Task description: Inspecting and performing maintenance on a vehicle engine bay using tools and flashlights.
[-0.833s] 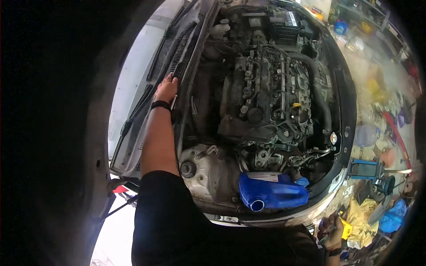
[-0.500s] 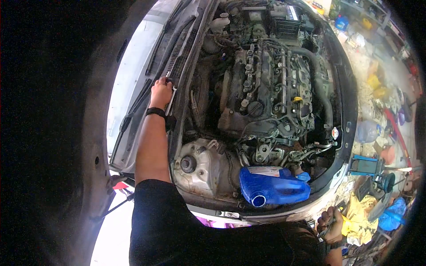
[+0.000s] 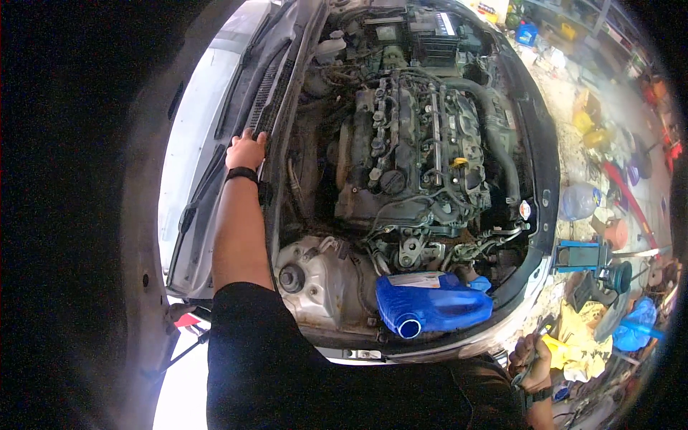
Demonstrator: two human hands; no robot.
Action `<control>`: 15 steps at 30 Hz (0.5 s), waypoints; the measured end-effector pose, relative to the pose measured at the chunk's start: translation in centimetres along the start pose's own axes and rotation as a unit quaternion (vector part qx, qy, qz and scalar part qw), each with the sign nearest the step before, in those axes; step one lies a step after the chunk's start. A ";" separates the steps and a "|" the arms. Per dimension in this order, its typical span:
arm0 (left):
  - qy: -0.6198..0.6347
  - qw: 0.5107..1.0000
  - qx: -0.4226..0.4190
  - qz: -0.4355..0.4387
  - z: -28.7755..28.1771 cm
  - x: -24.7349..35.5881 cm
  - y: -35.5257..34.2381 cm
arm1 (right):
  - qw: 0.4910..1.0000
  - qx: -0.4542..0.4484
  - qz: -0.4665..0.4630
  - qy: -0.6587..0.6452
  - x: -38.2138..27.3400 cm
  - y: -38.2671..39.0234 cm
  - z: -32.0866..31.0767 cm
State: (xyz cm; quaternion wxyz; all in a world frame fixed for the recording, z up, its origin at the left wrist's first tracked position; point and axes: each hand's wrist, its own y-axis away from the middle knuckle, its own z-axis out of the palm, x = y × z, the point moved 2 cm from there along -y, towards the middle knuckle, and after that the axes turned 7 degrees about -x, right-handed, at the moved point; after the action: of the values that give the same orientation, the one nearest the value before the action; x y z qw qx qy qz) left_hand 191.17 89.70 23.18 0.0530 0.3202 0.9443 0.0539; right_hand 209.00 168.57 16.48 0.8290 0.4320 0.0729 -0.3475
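Resting on the left side of the open engine bay, the person's left hand [image 3: 246,153] touches the long black plastic cowl panel [image 3: 263,97] with the slotted grille, below the windscreen [image 3: 190,118]. The panel's long axis runs from near left to far right at a steep slant, and its slotted stretch lies beyond the fingertips, almost in line with the outstretched forearm. The left hand's fingers point far and bend slightly over the panel; whether they pinch its edge or merely lie on it cannot be told.

The right hand [image 3: 532,360] is well apart, at the near right outside the bay. Its fingers are curled into the palm; whether they enclose anything is too unclear to tell. The left hand is thus plainly the nearer one to the panel, with the dark, uncovered metal-and-plastic engine [image 3: 408,161] lying to its right.

Between the hands, at the bay's near edge, a blue plastic jug [image 3: 448,307] lies on its side, open mouth toward near left, closer to the right hand. A silvery metal strut tower [image 3: 326,290] sits to the jug's left.
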 end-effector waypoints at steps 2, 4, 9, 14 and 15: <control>0.005 1.000 0.012 0.006 0.3 -0.4 -0.4 | 1.000 0.017 0.000 -0.003 0.3 0.1 -0.1; 0.009 1.000 0.024 0.010 1.2 -1.3 -0.7 | 1.000 -0.026 0.005 -0.007 0.3 0.0 0.4; 0.083 0.981 0.138 0.107 2.8 -3.1 1.0 | 0.999 -0.029 -0.011 0.007 0.3 0.1 0.7; 0.087 0.977 0.168 0.096 1.7 -6.3 1.5 | 0.998 -0.059 0.018 -0.016 0.1 -0.2 0.4; 0.082 0.978 0.169 0.089 1.3 -6.9 1.8 | 0.998 -0.065 0.016 -0.021 0.1 -0.3 0.5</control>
State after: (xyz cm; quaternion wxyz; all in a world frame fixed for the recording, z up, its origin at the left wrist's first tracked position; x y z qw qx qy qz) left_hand 197.84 87.00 22.58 -0.0847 0.4015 0.9088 -0.0756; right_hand 208.85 168.05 16.53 0.8619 0.3715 0.0714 -0.3378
